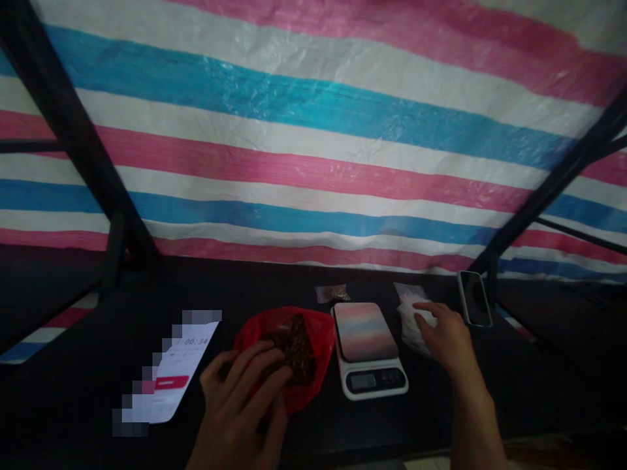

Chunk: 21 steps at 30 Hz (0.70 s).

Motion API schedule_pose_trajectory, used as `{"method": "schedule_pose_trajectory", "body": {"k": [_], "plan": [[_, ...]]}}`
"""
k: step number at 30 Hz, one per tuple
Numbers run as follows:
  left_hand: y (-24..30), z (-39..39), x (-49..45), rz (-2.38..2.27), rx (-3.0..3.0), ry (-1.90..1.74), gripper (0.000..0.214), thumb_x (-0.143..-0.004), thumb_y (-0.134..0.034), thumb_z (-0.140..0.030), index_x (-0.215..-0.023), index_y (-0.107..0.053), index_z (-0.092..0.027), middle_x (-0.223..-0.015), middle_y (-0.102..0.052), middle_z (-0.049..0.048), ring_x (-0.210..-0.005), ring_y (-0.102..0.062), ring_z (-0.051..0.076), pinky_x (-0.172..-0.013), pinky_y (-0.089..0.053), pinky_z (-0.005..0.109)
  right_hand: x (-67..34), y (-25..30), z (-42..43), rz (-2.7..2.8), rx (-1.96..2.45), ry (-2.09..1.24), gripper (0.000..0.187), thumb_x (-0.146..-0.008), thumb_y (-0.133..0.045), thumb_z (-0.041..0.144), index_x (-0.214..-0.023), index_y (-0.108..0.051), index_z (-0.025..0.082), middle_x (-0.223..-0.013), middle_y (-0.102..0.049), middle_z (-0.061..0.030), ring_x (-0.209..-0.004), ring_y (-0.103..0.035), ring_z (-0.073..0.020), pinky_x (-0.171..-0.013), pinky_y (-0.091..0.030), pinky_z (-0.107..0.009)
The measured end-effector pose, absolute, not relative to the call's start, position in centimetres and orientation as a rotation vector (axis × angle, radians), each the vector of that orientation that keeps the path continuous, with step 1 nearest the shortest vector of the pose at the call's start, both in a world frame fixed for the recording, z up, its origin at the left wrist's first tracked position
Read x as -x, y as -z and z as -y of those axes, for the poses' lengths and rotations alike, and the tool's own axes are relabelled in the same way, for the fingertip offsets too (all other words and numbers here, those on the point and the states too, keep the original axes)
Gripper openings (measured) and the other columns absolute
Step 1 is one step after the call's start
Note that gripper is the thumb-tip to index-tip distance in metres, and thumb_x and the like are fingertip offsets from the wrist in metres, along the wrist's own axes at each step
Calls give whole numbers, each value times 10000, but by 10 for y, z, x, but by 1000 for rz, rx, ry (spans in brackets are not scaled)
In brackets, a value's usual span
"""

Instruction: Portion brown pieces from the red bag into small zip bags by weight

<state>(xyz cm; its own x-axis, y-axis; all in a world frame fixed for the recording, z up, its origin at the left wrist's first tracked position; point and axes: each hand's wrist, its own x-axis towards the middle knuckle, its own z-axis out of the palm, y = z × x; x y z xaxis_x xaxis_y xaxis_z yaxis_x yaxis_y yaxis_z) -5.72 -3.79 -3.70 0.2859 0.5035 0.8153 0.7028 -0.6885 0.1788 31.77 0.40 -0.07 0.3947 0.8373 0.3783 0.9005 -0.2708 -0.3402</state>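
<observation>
The person's left hand [245, 398] reaches in from the bottom edge, left of centre, its fingers loosely spread and bent across the lower left part of an open red bag [323, 339]. The bag sits low in the middle of the frame, its mouth turned up to show small dark brown pieces [300, 356]. The fingertips lie over the mouth, but their undersides are hidden, so whether this grip has hold of anything cannot be told. Right of centre, the right hand [447, 336] is at a pile of clear plastic bags [410, 326]; its grip is parted, with a gap between thumb and forefinger and nothing visibly pinched. Between the hands stands a white digital scale [368, 333], its bare square plate reflecting the stripes above and its dark display facing the bottom edge. Just above the scale's upper left corner lies a small clear packet [333, 293] with brownish contents. A lit screen [189, 359], partly pixelated, glows at lower left, and a dark phone [475, 299] leans near a black bar [553, 183] at right. All rest on a black surface [274, 284] before a striped sheet [313, 143] filling the upper frame.
</observation>
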Motion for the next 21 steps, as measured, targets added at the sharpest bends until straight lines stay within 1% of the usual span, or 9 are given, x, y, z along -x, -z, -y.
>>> {"method": "schedule_pose_trajectory", "body": {"k": [3,5,8,10,14,16,18,20,21], "plan": [[36,43,43,1077,2283,1427,355,-798,-613,-41,-1056,-676,-278,-1021,-804,45,-1010,-741,287,-966,-399,494,-330,16,-6,1436,2212,226,372,-944,-575,338,-1227,-780,209,-1329,-743,-160,-1168,-685,-379,-918,-511,-481],[35,47,36,1044,2251,1457,358,-779,-620,-48,-1041,-677,-285,-964,-805,33,-953,-744,285,-926,-401,493,-328,23,-8,1442,2213,189,366,-921,-610,358,-1221,-780,232,-1321,-754,-143,-1172,-693,-363,-902,-518,-449],[34,55,27,1061,2208,1494,363,-767,-613,-50,-1022,-666,-302,-905,-803,19,-903,-744,285,-882,-406,502,-324,27,-9,1404,2250,110,276,-882,-638,327,-1066,-821,232,-1111,-814,-143,-1013,-749,-336,-817,-527,-399],[34,59,22,1062,2211,1498,365,-771,-606,-43,-1018,-662,-305,-890,-799,11,-888,-743,273,-877,-415,502,-325,23,-6,1346,2270,91,270,-894,-611,328,-995,-831,208,-963,-817,-160,-892,-761,-335,-753,-523,-393],[34,64,5,996,2212,1531,378,-788,-626,-4,-1034,-667,-289,-912,-766,9,-901,-722,224,-929,-461,461,-312,-10,7,1224,2214,113,340,-911,-561,392,-986,-821,186,-907,-801,-163,-782,-732,-319,-690,-513,-396],[36,65,-6,1057,2173,1612,397,-819,-674,-20,-1117,-661,-283,-1037,-744,37,-1009,-707,224,-984,-504,439,-286,-35,18,1263,1912,-2,294,-870,-628,444,-888,-800,206,-833,-785,-114,-688,-682,-265,-640,-505,-360],[41,66,-16,1185,2163,1697,516,-860,-744,-135,-1338,-596,-261,-1296,-684,113,-1227,-661,283,-1041,-545,463,-246,-58,32,1559,1575,-288,231,-884,-655,435,-871,-783,243,-868,-787,-56,-760,-692,-229,-705,-533,-322],[49,65,-21,1325,2224,1752,787,-879,-785,-281,-1566,-404,-259,-1520,-557,178,-1391,-581,353,-1052,-583,514,-201,-71,45,1776,1401,-571,156,-903,-655,330,-803,-758,268,-824,-769,-6,-760,-699,-195,-697,-523,-279],[54,63,-21,1411,2254,1783,886,-889,-780,-325,-1631,-300,-273,-1588,-500,195,-1434,-554,377,-1050,-596,540,-181,-74,50,1853,1381,-686,145,-905,-645,253,-808,-751,273,-825,-770,8,-758,-704,-181,-677,-511,-262]]}}
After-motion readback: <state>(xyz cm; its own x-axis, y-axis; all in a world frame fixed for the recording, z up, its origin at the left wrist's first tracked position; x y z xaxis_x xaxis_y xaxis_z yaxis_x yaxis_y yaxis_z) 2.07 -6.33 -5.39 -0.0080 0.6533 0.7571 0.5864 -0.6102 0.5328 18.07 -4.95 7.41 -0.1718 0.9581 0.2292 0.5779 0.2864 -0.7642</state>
